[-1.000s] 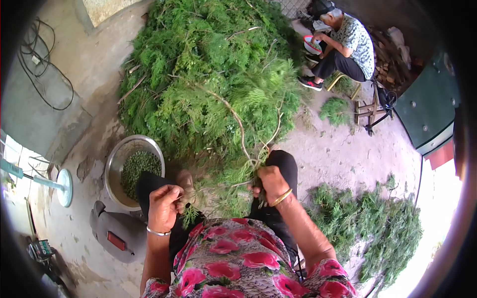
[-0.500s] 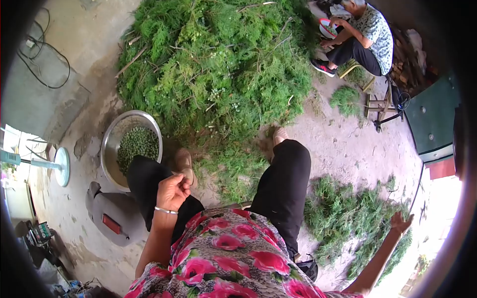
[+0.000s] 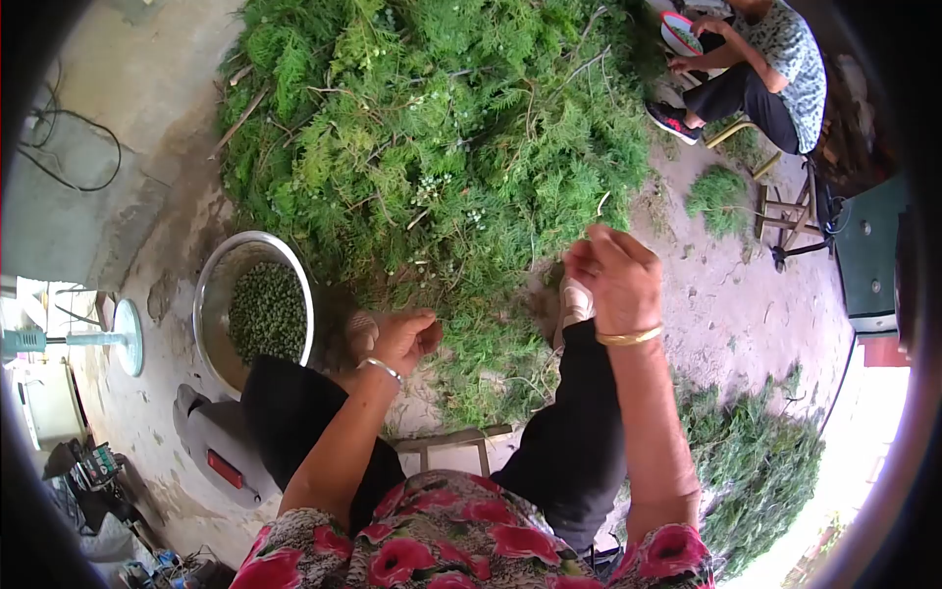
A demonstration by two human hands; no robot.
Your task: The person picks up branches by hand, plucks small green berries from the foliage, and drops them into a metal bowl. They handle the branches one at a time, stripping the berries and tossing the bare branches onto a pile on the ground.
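A big heap of green leafy branches (image 3: pixel 432 128) fills the ground in front of me. My right hand (image 3: pixel 613 280), with a gold bangle, is at the heap's near edge above my right knee, its fingers curled; whether they grip a twig is hidden. My left hand (image 3: pixel 404 339), wearing a silver bangle, hovers over my left foot with its fingers closed into a loose fist, and nothing shows in it. Left of that hand stands a metal bowl (image 3: pixel 211 285) holding small green seeds (image 3: pixel 265 309).
A lower pile of greenery (image 3: pixel 756 471) lies on the ground to my right. Another person (image 3: pixel 765 59) sits at the far right with a bowl, a wooden stool (image 3: pixel 785 211) beside them. A fan base (image 3: pixel 126 336), a grey object (image 3: pixel 211 447) and a cable (image 3: pixel 59 147) are on the left.
My right hand held a branch, swung out over the right-hand pile and opened empty, then came back to the big heap's edge. My left hand has moved forward off my lap.
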